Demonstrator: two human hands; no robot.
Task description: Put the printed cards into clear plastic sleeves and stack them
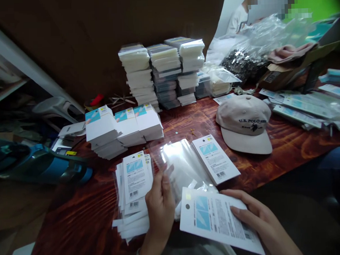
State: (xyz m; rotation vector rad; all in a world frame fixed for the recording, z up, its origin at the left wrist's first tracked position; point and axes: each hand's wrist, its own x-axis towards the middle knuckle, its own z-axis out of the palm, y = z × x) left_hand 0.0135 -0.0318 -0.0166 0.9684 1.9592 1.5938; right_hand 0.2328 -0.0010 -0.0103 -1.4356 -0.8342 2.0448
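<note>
My right hand (254,217) grips a white printed card (209,211) with blue pictures, a round hole and a barcode, thumb on top and fingers beneath. To its left my left hand (161,202) is raised with thumb and fingertips pinched together; whatever is between them I cannot make out. Just behind both hands lies a pile of clear plastic sleeves (179,157). A stack of matching cards (215,159) sits right of the sleeves. Cards in clear sleeves (135,180) form an uneven pile beside my left hand.
Stacked white cards (103,130) stand back left, with tall stacks of packs (164,68) behind. A beige cap (243,121) and sleeved packs (300,104) lie right. A bottle (43,160) is left. Plastic bags (267,35), a cardboard box (276,73) and a person (237,19) are beyond.
</note>
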